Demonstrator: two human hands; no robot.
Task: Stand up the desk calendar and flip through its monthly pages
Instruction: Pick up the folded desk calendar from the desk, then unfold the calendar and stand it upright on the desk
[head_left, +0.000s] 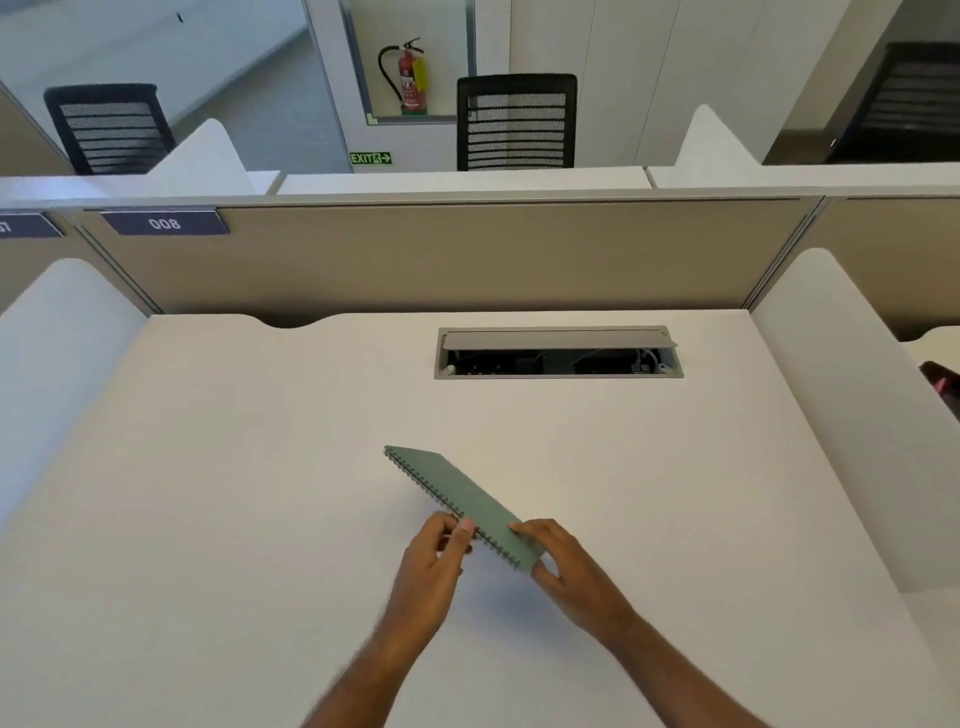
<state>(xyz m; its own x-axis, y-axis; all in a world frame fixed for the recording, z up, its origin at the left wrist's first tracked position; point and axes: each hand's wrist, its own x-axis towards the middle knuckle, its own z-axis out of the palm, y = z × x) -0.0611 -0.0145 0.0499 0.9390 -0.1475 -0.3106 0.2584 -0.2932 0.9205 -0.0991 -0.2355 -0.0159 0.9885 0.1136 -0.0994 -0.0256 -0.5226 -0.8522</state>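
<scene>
Task barely begun, we judge: green desk calendar (464, 498) closed, flat on the desk (234, 467) nearer us than the cable hatch (558, 353), left hand (434, 564) pinching its spiral edge, right hand (563, 566) gripping its near corner; standing and flipping remain

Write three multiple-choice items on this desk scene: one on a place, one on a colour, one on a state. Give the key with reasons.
1. Where on the calendar are the hands?
A. near end
B. far end
C. off it

2. What colour is its cover?
A. red
B. green
C. black

3. How is the cable box in the desk?
A. flap raised
B. shut flat
C. covered by papers

Key:
1 A, the left hand and right hand pinch the end nearest the person.
2 B, the cover is muted green.
3 A, the grey flap is up and dark wiring shows beneath.
</scene>
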